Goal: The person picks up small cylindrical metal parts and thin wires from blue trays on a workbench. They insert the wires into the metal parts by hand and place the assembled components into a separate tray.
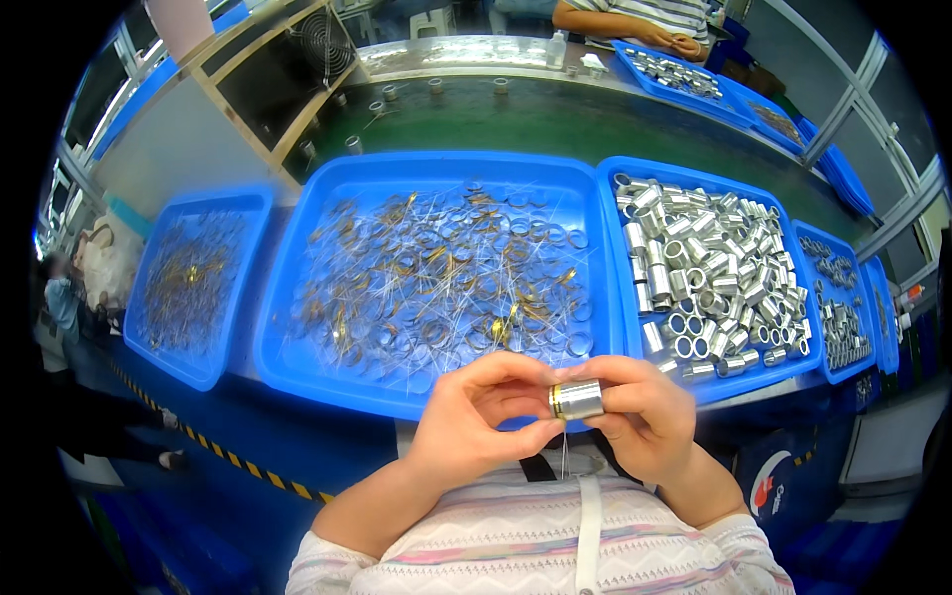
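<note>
In front of my chest, both hands hold a short silver metal sleeve (583,399), lying roughly level. My right hand (650,412) grips its right end between thumb and fingers. My left hand (486,412) is closed at the other end, where a thin yellow-and-dark wire ring (555,401) sits at the sleeve's mouth. Thin wire leads (565,451) hang down from there. How far the ring goes inside the sleeve is hidden. Just beyond my hands are a blue tray (273,347) of wired rings and a blue tray (607,178) heaped with silver sleeves.
Another blue tray (260,213) of wired rings stands at the left, and one with metal parts (838,297) at the right. Several sleeves (354,145) stand on the green conveyor belt (535,119). Across it, another person's hands (684,45) are near more trays (674,89).
</note>
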A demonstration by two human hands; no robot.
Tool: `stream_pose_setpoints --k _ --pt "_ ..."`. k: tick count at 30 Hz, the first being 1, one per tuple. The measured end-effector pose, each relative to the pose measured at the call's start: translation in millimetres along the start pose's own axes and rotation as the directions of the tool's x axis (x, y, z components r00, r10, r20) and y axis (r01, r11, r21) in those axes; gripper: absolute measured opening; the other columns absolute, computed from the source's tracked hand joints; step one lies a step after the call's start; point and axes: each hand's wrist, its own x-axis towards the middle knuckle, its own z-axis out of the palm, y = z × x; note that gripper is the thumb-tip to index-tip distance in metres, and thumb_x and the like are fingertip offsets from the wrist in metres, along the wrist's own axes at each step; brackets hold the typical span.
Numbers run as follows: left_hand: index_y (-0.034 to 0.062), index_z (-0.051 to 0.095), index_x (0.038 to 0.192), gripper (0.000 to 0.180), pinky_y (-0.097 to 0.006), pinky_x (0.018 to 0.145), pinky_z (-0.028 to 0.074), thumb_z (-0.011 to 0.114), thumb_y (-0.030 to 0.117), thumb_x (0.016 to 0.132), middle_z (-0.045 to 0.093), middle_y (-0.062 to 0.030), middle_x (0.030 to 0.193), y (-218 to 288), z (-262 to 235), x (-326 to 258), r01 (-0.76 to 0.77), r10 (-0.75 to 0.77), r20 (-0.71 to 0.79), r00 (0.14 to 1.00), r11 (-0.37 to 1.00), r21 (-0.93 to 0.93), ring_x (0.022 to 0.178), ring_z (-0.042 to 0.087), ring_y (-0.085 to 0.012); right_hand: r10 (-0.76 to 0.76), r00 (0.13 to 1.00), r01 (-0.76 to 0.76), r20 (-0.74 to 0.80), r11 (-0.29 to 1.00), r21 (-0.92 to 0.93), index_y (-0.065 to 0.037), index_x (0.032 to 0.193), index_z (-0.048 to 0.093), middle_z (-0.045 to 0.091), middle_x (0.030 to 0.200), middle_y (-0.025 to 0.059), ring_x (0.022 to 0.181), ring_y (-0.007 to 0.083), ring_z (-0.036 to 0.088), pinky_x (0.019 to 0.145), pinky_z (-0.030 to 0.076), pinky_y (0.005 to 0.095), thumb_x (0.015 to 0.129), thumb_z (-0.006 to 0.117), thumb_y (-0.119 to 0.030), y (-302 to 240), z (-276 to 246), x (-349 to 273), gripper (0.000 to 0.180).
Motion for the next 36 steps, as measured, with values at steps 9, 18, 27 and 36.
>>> stream_pose_setpoints --k 9,18,27,36 --pt "-0.0070 0.057 0.099 0.036 -0.035 0.089 0.051 0.067 -0.016 0.066 0.057 -0.0160 0.105 -5 -1 5 -0.115 0.114 -0.036 0.993 0.993 -0.020 0.099 0.059 -0.0227 0.027 0.999 -0.025 -0.019 0.997 0.076 0.001 0.090 0.056 0.059 0.111 0.0235 0.086 0.0277 0.065 0.073 0.053 0.0309 0.076 0.065 0.006 -6 -2 4 0.017" --pt "-0.0053 0.058 0.094 0.032 -0.032 0.073 0.054 0.067 -0.014 0.065 0.059 -0.0151 0.094 5 -13 13 -0.144 0.176 -0.158 0.972 0.970 0.194 0.082 0.062 -0.0197 0.185 0.955 -0.267 -0.234 0.881 -0.391 0.001 0.093 0.059 0.064 0.101 0.0160 0.091 0.0243 0.064 0.076 0.051 0.0320 0.079 0.068 -0.007 29 -105 21 0.019" --pt "-0.0028 0.064 0.095 0.033 -0.027 0.073 0.054 0.074 -0.009 0.064 0.061 -0.0136 0.099 26 -34 10 -0.375 0.463 0.070 0.884 0.610 0.698 0.081 0.063 -0.0162 0.206 0.969 -0.208 -0.138 0.378 -0.902 -0.004 0.091 0.061 0.062 0.096 0.0116 0.094 0.0302 0.057 0.081 0.046 0.0376 0.077 0.065 -0.005 93 -201 41 0.015" --pt "0.0030 0.067 0.093 0.028 -0.028 0.069 0.053 0.073 -0.004 0.067 0.064 -0.0108 0.098 51 -77 -12 -0.304 0.609 0.036 0.792 0.344 0.889 0.082 0.064 -0.0197 0.146 0.987 -0.038 0.075 0.648 -0.760 -0.003 0.089 0.062 0.064 0.095 0.0119 0.092 0.0296 0.059 0.079 0.047 0.0364 0.076 0.065 -0.004 78 -85 141 0.013"
